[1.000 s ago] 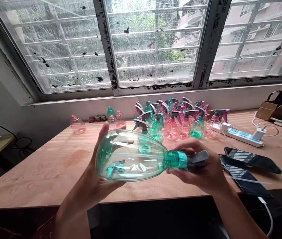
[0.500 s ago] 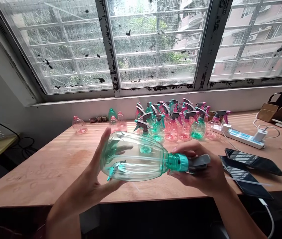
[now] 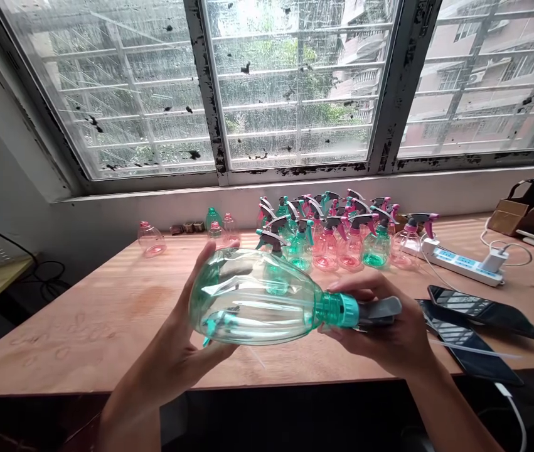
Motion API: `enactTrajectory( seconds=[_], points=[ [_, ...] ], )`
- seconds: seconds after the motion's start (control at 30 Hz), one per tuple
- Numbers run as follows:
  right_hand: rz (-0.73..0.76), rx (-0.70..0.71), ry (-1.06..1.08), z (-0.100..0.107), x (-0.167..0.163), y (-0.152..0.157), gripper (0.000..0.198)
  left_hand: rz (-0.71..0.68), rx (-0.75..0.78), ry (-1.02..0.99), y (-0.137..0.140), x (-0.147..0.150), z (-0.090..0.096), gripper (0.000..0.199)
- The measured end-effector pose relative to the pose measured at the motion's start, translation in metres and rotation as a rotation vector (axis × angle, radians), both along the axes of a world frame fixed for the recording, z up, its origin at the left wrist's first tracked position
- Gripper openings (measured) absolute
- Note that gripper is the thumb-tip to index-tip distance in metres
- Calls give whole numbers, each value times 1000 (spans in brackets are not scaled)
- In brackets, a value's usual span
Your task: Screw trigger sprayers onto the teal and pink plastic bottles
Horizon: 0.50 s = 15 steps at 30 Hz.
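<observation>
Moved hardly at all vs. 0.5 s ago — holding green bottle (image 3: pixel 257 295) sideways over tabletop (image 3: pixel 97 326), neck (image 3: pixel 325 309) to 3 o'clock; cupping base (image 3: pixel 197 304) w/ left hand (image 3: pixel 177 345), gripping spray head (image 3: pixel 379 311) in fingers of right hand (image 3: pixel 396 342) — so no visible chg. at collar (image 3: pixel 348 311).

Just 1 cam here, worn on the person's head, so we see abt what they see. It looks fwd and a bit down, over the worktop (image 3: pixel 83 326) to the big window (image 3: pixel 295 94) at the back. The L hand (image 3: pixel 172 345) and R hand (image 3: pixel 389 326) are close to the cam, w/ the green bottle (image 3: pixel 252 298) b/w them, just under the mid of the pic. Other spray bottles (image 3: pixel 327 246) look small b/c they're farther off, by the wall (image 3: pixel 175 208). The worktop's front edge runs across, low in the pic. The view is wide, side to side, and the pic is squashed a bit from top to btm.
</observation>
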State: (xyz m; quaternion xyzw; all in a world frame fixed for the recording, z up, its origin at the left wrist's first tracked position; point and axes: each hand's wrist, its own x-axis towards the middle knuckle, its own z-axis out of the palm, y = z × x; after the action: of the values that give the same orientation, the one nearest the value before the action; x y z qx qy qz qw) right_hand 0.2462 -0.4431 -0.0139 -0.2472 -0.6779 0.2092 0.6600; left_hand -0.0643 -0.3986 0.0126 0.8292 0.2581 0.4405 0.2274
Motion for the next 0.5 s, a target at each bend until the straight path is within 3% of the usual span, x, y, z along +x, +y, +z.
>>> enactTrajectory(
  seconds=[0.1, 0.27, 0.5],
  points=[
    [-13, 21, -21, 0, -1, 0, 49, -80, -72, -77, -3, 5, 4, 122],
    [-44, 32, -8, -2, -1, -1, 46, -122, -126, -85, -4, 14, 15, 95],
    [-82, -30, 68, -2, -6, -4, 32, -120, -33, -66, 0, 8, 4, 123]
  ],
)
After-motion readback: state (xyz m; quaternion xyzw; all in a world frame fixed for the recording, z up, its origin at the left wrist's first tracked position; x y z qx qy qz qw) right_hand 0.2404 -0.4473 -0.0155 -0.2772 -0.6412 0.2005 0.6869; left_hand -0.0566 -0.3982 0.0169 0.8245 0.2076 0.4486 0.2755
